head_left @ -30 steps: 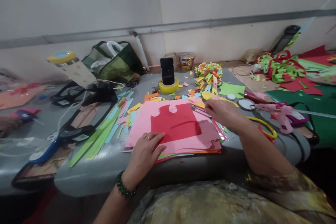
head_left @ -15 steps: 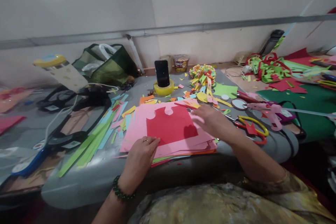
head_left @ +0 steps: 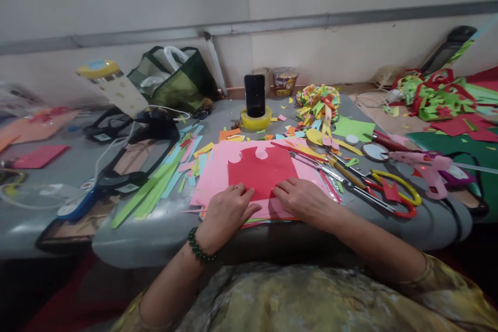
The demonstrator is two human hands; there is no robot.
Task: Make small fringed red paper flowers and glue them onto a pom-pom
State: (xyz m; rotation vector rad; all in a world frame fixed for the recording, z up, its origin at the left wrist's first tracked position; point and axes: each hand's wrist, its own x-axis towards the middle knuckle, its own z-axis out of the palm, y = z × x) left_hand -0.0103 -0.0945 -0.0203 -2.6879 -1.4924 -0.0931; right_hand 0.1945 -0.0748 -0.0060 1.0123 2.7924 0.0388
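Observation:
A sheet of red paper (head_left: pixel 266 166) with notches cut in its far edge lies on a stack of pink paper (head_left: pixel 210 176). My left hand (head_left: pixel 229 210) is at its near left corner, fingers bent over the near edge and thumb lower down. My right hand (head_left: pixel 301 199) grips the same edge at the right, its thumb hidden. To the right of the stack lie a long slim metal tool (head_left: pixel 350 187), a stick with a tan handle (head_left: pixel 349 172) and scissors (head_left: pixel 397 182) with yellow and red handles.
A phone (head_left: pixel 255 94) stands in a yellow tape roll (head_left: pixel 256 120). Green strips (head_left: pixel 151 189) lie left, beside a black frame (head_left: pixel 124 176). A pink glue gun (head_left: pixel 431 166) and a ruffled paper ball (head_left: pixel 318 101) are right. A bag (head_left: pixel 182 80) sits behind.
My right hand has moved down and left, from the right side of the red paper to its near edge. A long metal tool now shows at the right. The camera view has shifted left.

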